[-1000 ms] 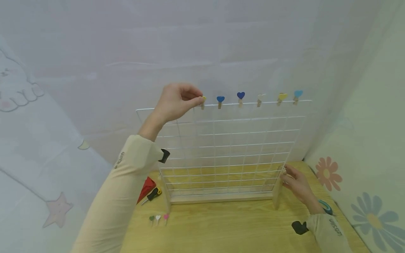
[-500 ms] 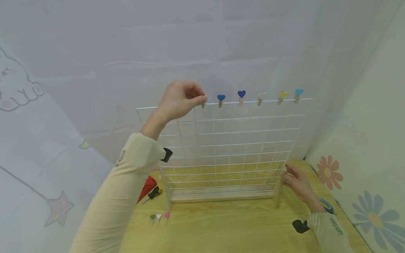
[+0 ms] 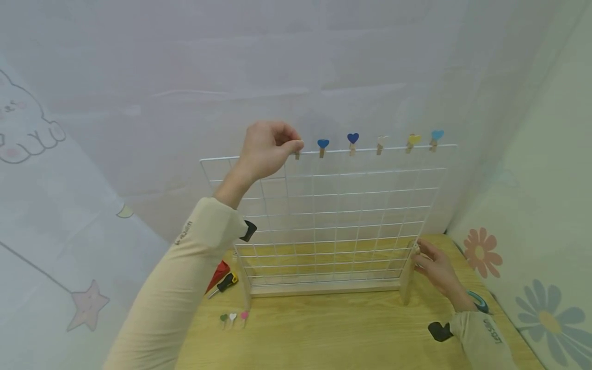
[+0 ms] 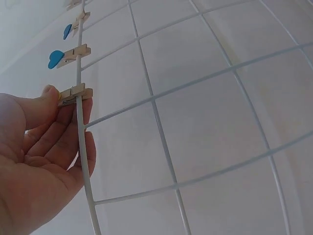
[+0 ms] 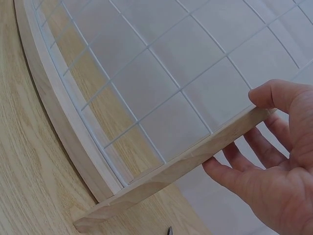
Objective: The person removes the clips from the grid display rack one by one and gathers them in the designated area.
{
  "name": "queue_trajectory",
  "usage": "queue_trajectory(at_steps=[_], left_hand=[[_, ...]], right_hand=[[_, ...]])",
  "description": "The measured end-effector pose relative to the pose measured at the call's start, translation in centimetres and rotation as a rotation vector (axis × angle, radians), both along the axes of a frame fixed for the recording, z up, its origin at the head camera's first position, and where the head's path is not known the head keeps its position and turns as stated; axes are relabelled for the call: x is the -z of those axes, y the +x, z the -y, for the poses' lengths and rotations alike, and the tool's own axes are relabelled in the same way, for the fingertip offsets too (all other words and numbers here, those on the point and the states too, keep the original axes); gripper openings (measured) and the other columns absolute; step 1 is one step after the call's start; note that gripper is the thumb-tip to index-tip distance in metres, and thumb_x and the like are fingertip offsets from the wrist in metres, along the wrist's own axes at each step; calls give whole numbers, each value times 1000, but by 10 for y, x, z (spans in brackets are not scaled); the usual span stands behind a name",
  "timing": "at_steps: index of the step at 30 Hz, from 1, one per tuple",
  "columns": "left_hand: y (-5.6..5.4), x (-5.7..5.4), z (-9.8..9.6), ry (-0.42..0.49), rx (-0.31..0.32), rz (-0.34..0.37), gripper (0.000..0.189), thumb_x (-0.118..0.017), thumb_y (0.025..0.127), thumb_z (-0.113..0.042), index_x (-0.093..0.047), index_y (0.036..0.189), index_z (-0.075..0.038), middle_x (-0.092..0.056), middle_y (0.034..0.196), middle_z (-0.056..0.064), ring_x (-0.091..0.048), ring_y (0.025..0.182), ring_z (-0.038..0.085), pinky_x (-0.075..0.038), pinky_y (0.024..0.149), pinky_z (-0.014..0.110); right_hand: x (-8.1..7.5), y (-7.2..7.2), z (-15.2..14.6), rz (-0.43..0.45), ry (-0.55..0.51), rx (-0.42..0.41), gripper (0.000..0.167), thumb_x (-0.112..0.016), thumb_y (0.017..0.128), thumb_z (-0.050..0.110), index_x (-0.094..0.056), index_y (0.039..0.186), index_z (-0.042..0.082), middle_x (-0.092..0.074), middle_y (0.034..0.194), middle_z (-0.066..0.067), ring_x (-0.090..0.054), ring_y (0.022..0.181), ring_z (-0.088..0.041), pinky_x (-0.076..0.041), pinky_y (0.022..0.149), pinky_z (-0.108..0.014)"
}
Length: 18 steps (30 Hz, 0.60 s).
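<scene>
A white wire grid (image 3: 337, 151) stands upright in a wooden base (image 3: 324, 290). On its top wire, my left hand (image 3: 265, 151) pinches a small wooden clothespin (image 4: 73, 94) between thumb and fingers; a sliver of yellow shows at the thumb. The clothespin's jaws straddle the wire. Along the same wire, to the right, sit several more heart clothespins: blue (image 3: 322, 143), dark blue (image 3: 353, 137), pale (image 3: 381, 140), yellow (image 3: 414, 139) and light blue (image 3: 437, 134). Lower right, my right hand (image 3: 437, 270) grips the upper end of the wooden side post (image 5: 195, 152), thumb on one side and fingers on the other.
Green (image 3: 223, 317), white (image 3: 233, 316) and pink (image 3: 244, 315) heart clothespins lie on the wooden table (image 3: 333, 334) at front left. Behind them are a black-and-yellow screwdriver (image 3: 226, 282) and a red item (image 3: 221, 270). A teal curved object (image 3: 479, 301) lies beyond the right wrist.
The left fingers have shifted slightly right and now cover the yellow heart that showed one second ago. The left forearm has moved a little right. My right hand keeps its grip on the post.
</scene>
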<state>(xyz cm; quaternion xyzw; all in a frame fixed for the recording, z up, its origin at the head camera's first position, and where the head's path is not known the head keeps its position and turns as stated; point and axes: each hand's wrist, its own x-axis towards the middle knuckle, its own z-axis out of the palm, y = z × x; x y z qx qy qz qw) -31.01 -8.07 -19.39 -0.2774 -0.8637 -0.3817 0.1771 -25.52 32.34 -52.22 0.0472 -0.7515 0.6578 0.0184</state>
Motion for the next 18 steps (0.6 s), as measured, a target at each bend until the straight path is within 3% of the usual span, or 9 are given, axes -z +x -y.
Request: queue_trajectory(at_steps=[13, 18], left_hand=[[1, -2, 1, 57, -7, -64, 9, -68, 89, -11, -71, 85, -3, -71, 78, 7, -68, 71, 17, -47, 67, 23], [4, -4, 3, 86, 43, -89, 9, -69, 89, -11, -71, 86, -3, -72, 80, 7, -66, 68, 14, -50, 67, 22]], right_hand=[[0, 0, 2, 5, -4, 12, 66, -54, 98, 10, -15, 148, -11, -30, 137, -35, -56, 99, 6, -51, 84, -24], [1, -1, 0, 8, -6, 7, 66, -52, 99, 10, -12, 148, -10, -27, 141, -35, -55, 100, 7, -51, 84, -22]])
